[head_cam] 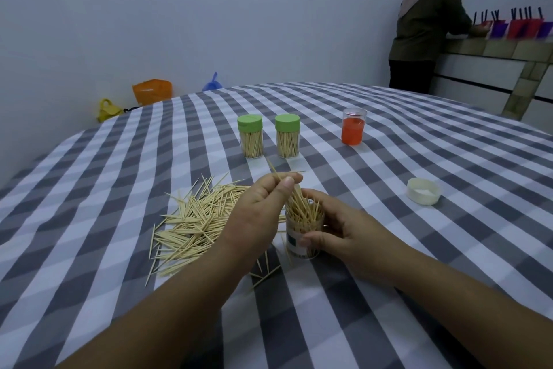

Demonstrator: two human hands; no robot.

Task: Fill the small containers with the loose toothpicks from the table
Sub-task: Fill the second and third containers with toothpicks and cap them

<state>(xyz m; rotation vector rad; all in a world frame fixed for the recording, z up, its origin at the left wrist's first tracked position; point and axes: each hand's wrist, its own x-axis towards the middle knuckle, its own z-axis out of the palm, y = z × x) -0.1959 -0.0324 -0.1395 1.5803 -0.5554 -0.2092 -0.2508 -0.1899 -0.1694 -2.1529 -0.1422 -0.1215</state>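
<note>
A pile of loose toothpicks (196, 220) lies on the checked tablecloth to the left of my hands. My right hand (338, 226) grips a small clear container (302, 229) that stands upright and is partly filled with toothpicks. My left hand (263, 204) pinches a few toothpicks just above the container's open mouth; their lower ends reach into it. Two filled containers with green lids (250, 137) (287, 136) stand further back. A clear container with an orange lid inside it (353, 126) stands to their right. A loose white lid (424, 191) lies at the right.
The table with its grey and white checked cloth (389, 294) fills the view. A person (428, 24) stands at a counter at the back right. Orange, yellow and blue bags (152, 92) sit on the floor behind the table's far left edge.
</note>
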